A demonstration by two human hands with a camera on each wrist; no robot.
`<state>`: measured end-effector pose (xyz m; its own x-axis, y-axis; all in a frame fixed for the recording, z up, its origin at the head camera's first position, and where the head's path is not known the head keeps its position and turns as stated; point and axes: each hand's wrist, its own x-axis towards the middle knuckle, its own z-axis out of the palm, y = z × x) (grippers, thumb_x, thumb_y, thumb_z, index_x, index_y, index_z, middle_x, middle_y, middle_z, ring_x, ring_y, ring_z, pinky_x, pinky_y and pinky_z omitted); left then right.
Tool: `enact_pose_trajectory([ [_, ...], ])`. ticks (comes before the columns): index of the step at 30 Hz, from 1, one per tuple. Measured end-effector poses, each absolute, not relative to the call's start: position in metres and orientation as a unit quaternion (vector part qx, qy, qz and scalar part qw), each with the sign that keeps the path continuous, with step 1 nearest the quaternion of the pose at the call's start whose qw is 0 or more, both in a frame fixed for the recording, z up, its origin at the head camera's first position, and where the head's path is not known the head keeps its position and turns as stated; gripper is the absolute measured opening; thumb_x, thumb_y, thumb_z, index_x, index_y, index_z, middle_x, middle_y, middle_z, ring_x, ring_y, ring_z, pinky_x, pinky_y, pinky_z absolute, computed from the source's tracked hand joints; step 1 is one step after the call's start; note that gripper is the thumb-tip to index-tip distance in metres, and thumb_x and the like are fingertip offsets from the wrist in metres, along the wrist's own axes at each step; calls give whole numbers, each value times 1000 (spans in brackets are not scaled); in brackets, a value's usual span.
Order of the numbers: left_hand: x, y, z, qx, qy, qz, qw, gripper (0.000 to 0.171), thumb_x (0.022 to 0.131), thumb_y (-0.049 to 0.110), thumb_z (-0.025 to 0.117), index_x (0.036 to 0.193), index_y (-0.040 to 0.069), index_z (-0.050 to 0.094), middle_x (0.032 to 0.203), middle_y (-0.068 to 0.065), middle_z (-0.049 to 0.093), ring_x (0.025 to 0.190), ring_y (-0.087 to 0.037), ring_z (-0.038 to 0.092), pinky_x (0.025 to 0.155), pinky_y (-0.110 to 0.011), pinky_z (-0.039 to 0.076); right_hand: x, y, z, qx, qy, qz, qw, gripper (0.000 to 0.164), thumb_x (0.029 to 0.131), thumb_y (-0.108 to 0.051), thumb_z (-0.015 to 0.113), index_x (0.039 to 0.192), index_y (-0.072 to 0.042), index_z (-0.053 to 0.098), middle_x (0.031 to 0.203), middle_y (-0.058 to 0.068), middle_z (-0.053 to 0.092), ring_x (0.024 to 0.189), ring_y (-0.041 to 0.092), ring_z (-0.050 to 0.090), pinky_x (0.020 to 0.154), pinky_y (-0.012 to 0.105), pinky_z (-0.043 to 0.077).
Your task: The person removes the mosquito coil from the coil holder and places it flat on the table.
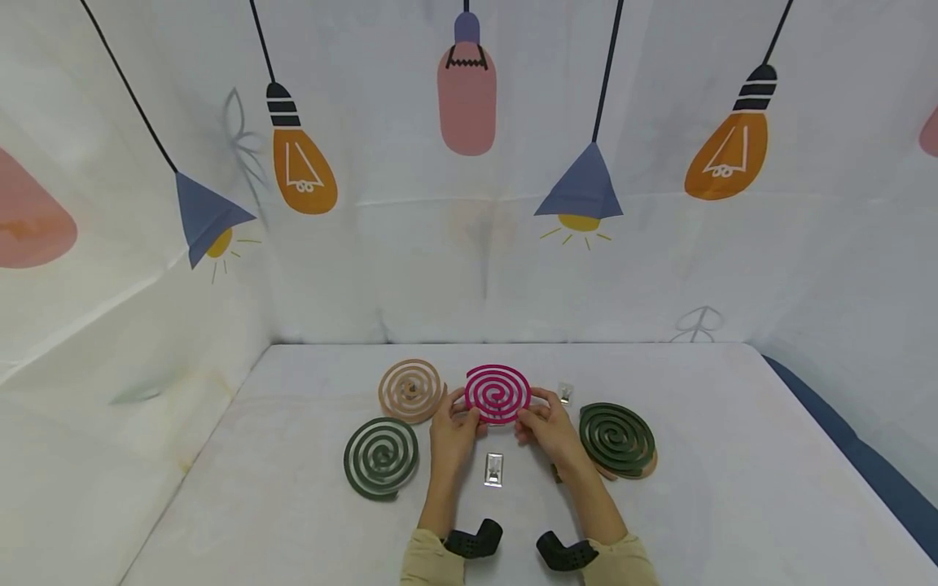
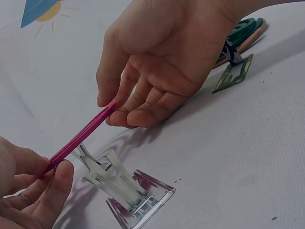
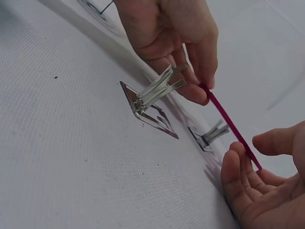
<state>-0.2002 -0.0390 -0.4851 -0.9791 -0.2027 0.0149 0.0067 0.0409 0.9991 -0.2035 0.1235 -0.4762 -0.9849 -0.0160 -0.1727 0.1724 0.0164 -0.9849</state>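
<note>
A pink mosquito coil (image 1: 497,396) is held up between both hands, clear of the table. My left hand (image 1: 453,435) pinches its left edge between thumb and fingers. Its right edge is pinched by my right hand (image 1: 551,430). Edge-on, the coil (image 2: 78,139) appears as a thin slanted strip in the left wrist view. Below it in that view stands a small metal coil stand (image 2: 133,191) with upright prongs. Another metal stand (image 1: 494,470) sits on the table between my forearms in the head view.
Left of my hands lie a tan coil (image 1: 412,388) and a dark green coil (image 1: 382,457). To the right, a second green coil (image 1: 617,438) overlaps a tan one (image 1: 649,467). A further stand (image 1: 566,392) is behind my right hand. A white wall backs the white table (image 1: 733,488).
</note>
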Motion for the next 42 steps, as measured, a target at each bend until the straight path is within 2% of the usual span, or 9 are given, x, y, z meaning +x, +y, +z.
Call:
enact_pose_trajectory([
  [5,-200,-39,-480,74,-712,-695,67,47,88,-3,57,133,-3,47,109,-26,61,84,-30,68,67,-35,59,-204,123,-476,51,712,-697,64,52,93,-10,57,139,-4,32,91,14,63,66,14,61,64,26,55],
  [11,-189,-41,-455,67,-699,-709,65,46,87,-7,56,132,-7,47,107,-30,60,84,-38,67,72,-44,57,-204,124,-477,48,714,-695,66,51,92,-8,58,137,-6,33,89,11,62,66,14,60,62,26,54],
  [25,-185,-43,-445,40,-698,-712,62,39,89,-4,53,127,-8,49,108,-32,60,76,-44,67,70,-47,57,-206,127,-476,53,715,-695,51,48,93,-10,57,135,-10,35,89,9,63,72,19,63,68,28,55],
  [29,-189,-43,-451,44,-694,-716,63,34,90,-3,54,124,-7,51,106,-31,61,72,-41,68,69,-46,58,-205,129,-472,54,716,-694,48,47,92,-10,57,135,-11,35,89,8,63,76,21,65,70,29,55],
  [36,-202,-41,-474,44,-684,-725,74,32,91,2,55,122,-2,53,104,-25,61,70,-26,68,66,-38,59,-203,133,-467,48,710,-701,46,47,92,-6,55,134,-10,35,93,10,63,82,27,69,72,32,57],
  [42,-202,-41,-474,31,-676,-734,65,33,90,2,57,123,-2,52,107,-26,60,74,-24,68,69,-37,59,-205,135,-467,50,714,-698,37,47,91,-6,56,133,-12,35,92,10,62,80,29,68,74,33,58],
])
